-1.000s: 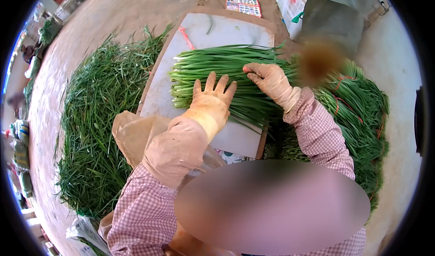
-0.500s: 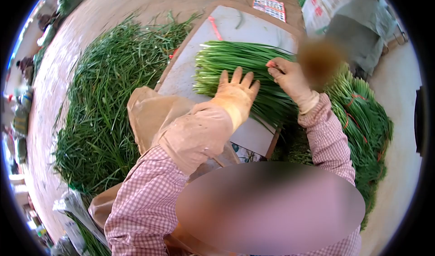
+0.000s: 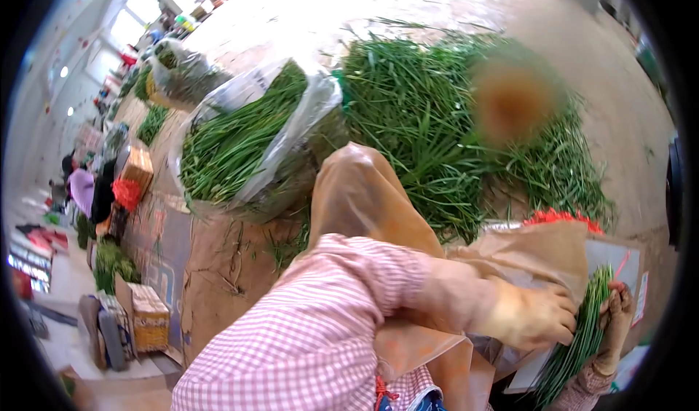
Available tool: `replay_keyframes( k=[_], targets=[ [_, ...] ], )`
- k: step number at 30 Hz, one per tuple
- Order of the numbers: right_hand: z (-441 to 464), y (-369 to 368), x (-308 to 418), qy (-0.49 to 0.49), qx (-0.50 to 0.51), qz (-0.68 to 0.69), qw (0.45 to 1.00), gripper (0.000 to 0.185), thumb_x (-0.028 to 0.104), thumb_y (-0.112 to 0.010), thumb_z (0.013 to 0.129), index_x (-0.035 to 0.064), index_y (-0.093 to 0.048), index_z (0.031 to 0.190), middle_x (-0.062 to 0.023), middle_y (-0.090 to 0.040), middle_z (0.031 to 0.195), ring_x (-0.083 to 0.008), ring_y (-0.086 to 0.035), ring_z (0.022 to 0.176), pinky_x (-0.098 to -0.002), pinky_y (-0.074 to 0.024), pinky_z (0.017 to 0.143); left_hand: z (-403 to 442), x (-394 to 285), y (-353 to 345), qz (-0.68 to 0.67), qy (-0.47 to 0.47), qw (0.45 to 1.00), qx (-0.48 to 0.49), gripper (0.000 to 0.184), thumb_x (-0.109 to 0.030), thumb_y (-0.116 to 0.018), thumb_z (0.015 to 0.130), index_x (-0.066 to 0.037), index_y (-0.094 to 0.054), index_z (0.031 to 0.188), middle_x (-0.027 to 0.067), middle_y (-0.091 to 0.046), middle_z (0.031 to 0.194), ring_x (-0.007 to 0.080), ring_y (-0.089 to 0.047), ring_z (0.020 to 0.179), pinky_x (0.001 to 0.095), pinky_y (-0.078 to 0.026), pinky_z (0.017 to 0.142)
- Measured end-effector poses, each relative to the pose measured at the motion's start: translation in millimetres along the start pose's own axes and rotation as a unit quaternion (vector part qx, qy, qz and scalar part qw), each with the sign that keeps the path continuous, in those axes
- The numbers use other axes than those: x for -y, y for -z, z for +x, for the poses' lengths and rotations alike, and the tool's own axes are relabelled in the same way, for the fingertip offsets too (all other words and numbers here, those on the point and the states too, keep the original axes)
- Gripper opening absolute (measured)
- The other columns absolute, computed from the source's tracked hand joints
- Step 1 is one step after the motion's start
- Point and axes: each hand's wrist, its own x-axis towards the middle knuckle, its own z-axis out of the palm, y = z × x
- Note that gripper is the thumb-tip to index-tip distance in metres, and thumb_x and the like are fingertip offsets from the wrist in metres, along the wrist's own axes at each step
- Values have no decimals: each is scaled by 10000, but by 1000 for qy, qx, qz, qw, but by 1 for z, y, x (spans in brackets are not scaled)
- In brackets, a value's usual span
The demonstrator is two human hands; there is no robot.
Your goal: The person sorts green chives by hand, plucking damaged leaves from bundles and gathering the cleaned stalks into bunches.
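A bunch of garlic chives point(image 3: 582, 338) lies on a pale board point(image 3: 524, 376) at the lower right, pale ends pointing up. My left hand point(image 3: 535, 315), in a thin tan glove, is against the near side of the bunch, its fingers bent round that edge. On the opposite side, my gloved right hand point(image 3: 617, 316) is closed against the chives, fingertips near the pale ends. Part of its grip is hidden by leaves. A thin red tie point(image 3: 622, 264) lies on the board just beyond the bunch.
A big heap of loose green leaves point(image 3: 437, 134) covers the floor ahead. Left of it stands an open plastic bag point(image 3: 251, 156) stuffed with greens. Brown cardboard point(image 3: 218, 273) lies underfoot. Woven baskets point(image 3: 149, 320) and people are farther left. A red stringy bundle point(image 3: 564, 218) sits beside the board.
My view has swung left, so the board and both hands now appear at the lower right. My left hand has gone from spread flat on the chives to bent round their edge.
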Motion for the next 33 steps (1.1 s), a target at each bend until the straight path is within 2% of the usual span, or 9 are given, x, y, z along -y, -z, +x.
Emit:
replay_keyframes(
  k=[4,6,8,9,11,14,22,28,33],
  targets=[
    [95,-35,52,77,135,-81,985,304,229,-588,904,28,-546,1127,-44,-606,807,-105,-557,653,-207,-455,592,-88,-23,126,-5,153,986,-72,259,-122,-617,785,-42,-604,1031,151,-601,1051,325,-568,939,414,-469,829],
    [171,-21,13,190,-26,-189,963,366,200,-586,896,-2,-521,1195,-97,-625,1017,-180,-594,921,-291,-476,805,-143,-58,186,-5,232,953,-196,329,-21,-607,757,-25,-601,1086,140,-620,1015,253,-583,942,338,-474,801],
    [193,-66,62,82,-83,-742,660,404,155,-562,890,-12,-486,1250,-124,-571,1194,-218,-524,1126,-329,-428,929,-193,-95,222,-43,389,860,-328,328,31,-602,748,-16,-622,1072,133,-623,1074,215,-579,1021,311,-453,880],
    [230,-68,37,229,-43,-639,733,426,99,-560,868,4,-476,1274,-110,-568,1208,-212,-524,1127,-315,-424,927,-209,-110,245,235,408,827,-308,254,32,-594,773,-8,-646,1018,120,-641,1050,219,-602,983,309,-466,875],
    [239,-174,57,149,188,-244,940,432,65,-585,844,25,-499,1265,-98,-580,1195,-205,-528,1115,-315,-426,925,-261,-133,260,165,441,710,-523,164,-27,-559,881,2,-646,1016,82,-649,1026,139,-591,930,254,-465,844],
    [189,-347,124,251,284,-320,868,427,79,-624,803,48,-550,1222,-112,-587,1191,-224,-549,1096,-334,-436,940,-335,-168,290,248,437,601,-621,222,-34,-572,885,-46,-625,1100,41,-671,950,50,-558,727,165,-442,608],
    [163,-563,169,285,419,-414,756,341,183,-608,823,54,-599,1139,-147,-662,951,-249,-638,878,-342,-505,776,-427,-187,293,180,482,524,-679,240,-87,-537,914,27,-585,1120,130,-655,975,195,-633,890,298,-512,813],
    [157,-573,-22,270,370,-398,794,238,169,-580,763,109,-645,984,-149,-655,877,-330,-625,822,-401,-514,736,-424,-153,282,141,564,501,-641,258,-116,-540,912,36,-589,1115,128,-656,948,193,-634,860,294,-515,801],
    [92,-515,-157,-98,207,-259,938,258,317,-592,839,77,-659,908,-128,-649,804,-241,-622,763,-373,-490,726,-395,-136,314,48,531,587,-608,272,-118,-549,920,25,-571,1150,95,-640,1044,153,-606,913,259,-474,842]
  ],
)
